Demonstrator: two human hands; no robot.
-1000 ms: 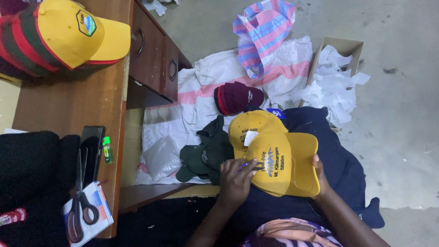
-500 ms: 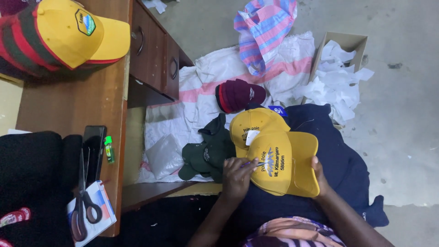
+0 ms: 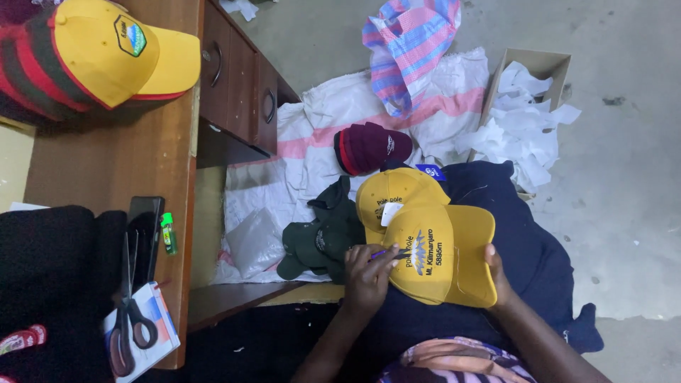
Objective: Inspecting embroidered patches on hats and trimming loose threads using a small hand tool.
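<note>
The yellow embroidered cap (image 3: 436, 255) lies on the person's lap. The left hand (image 3: 369, 269) pinches a small purple-handled tool (image 3: 389, 252) against the cap's crown; the right hand (image 3: 496, 273) grips the brim's edge. Another yellow cap (image 3: 397, 198) sits just above it, a dark green cap (image 3: 319, 237) beside.

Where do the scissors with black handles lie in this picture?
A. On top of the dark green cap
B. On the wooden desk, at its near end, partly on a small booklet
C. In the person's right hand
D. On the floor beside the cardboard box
B: the scissors lie on the wooden desk, their handles resting on a small booklet, far from both hands.
</note>
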